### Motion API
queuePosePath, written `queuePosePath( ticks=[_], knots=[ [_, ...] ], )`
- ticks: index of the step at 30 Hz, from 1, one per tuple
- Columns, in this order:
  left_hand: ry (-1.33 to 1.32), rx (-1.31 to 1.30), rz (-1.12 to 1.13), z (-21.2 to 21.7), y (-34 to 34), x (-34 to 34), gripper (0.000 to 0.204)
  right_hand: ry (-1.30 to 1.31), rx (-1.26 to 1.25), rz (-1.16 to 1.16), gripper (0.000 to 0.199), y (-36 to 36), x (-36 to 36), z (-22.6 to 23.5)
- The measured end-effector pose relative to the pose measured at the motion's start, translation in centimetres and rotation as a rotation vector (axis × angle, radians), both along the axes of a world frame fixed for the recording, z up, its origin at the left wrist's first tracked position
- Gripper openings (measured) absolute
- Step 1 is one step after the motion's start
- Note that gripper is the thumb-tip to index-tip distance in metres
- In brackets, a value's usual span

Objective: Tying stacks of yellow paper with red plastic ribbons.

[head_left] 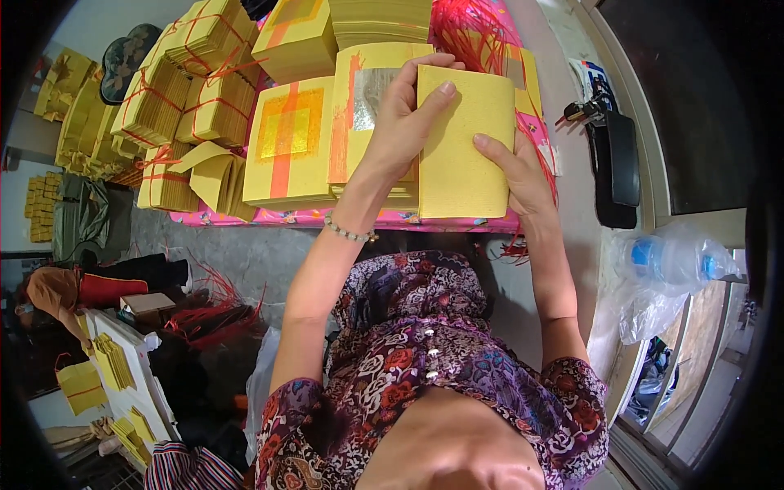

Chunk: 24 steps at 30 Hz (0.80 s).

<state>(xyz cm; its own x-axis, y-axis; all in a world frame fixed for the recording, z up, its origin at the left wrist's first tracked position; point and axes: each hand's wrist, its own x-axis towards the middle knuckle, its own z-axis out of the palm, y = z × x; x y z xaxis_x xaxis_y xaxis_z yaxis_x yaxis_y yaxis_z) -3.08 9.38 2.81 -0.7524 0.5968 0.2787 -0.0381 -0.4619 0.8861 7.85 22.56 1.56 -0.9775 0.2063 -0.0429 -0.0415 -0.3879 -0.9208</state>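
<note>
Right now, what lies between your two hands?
The yellow paper, held by the left hand and the right hand; the head view shows it.

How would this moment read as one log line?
left hand: holds yellow paper, thumb on top | right hand: same | nearby: tied yellow stacks, red strings, pink cloth

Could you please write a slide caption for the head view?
Left hand and right hand hold yellow paper near paper stacks on pink cover.

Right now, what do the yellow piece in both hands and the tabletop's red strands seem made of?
Yellow piece: probably matte paper, judging by its dull, faintly speckled surface. Red strands: perhaps slightly glossy plastic, being thin, bright and tangled.
</note>
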Motion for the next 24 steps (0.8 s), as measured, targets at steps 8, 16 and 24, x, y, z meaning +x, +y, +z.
queuePosePath(
  ticks=[8, 16, 24],
  knots=[
    [-0.226, -0.074, -0.055, 0.1, -0.4, 2.6, 0.041, 0.011, 0.072, -0.071, 0.044, 1.4, 0.1, -0.1],
    [-0.282, -0.07, -0.067, -1.2, 0.7, 2.9, 0.047, -0.017, 0.038, -0.102, 0.045, 1.6, -0.6, -0.7],
    [-0.06, -0.1, 0.024, -1.7, 1.1, 3.5, 0.044, 0.001, 0.047, -0.087, 0.045, 1.9, -0.4, -0.6]
  ],
)
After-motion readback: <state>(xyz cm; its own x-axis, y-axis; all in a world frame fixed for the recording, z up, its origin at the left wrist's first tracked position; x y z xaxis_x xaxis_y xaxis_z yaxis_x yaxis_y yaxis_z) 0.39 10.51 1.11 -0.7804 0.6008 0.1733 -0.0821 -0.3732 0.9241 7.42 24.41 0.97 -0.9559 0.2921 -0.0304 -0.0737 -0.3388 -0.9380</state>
